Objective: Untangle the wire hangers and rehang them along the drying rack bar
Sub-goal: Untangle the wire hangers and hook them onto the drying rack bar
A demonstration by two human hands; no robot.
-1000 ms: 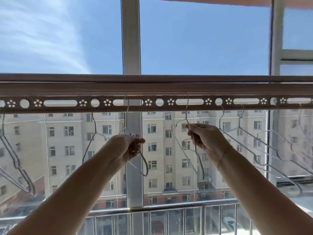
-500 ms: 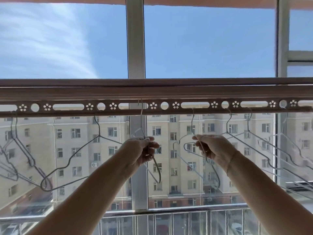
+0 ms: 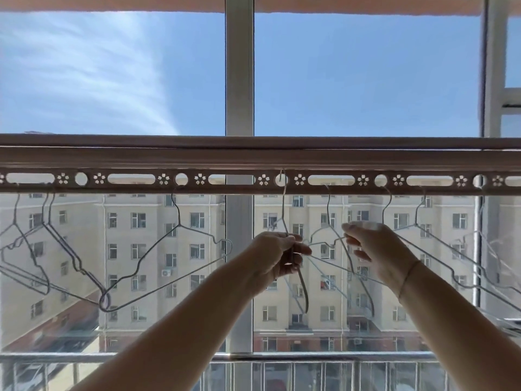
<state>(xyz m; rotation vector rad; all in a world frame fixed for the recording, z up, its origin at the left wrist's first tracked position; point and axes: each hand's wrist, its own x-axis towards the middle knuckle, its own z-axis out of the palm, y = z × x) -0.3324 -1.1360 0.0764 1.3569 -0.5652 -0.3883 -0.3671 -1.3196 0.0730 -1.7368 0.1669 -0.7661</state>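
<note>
The left hand (image 3: pixel 277 256) grips a wire hanger (image 3: pixel 284 210). Its hook sits in a round hole of the drying rack bar (image 3: pixel 169 158). The right hand (image 3: pixel 379 253) pinches the next hanger (image 3: pixel 328 213). I think these two cross. The far-left bunch (image 3: pixel 48 230) looks tangled too. A long slot (image 3: pixel 131 179) further left has room.

The wire hanger (image 3: pixel 284 204) gripped by the left hand (image 3: pixel 277 256) is thin bare metal, smooth with a dull silver sheen; the second hanger (image 3: pixel 328 207) pinched by the right hand (image 3: pixel 377 255) looks the same. Above both hands the drying rack bar (image 3: pixel 169 159) is smooth matt beige metal with punched holes. Below the hands a railing (image 3: pixel 338 356) is shiny polished metal
</note>
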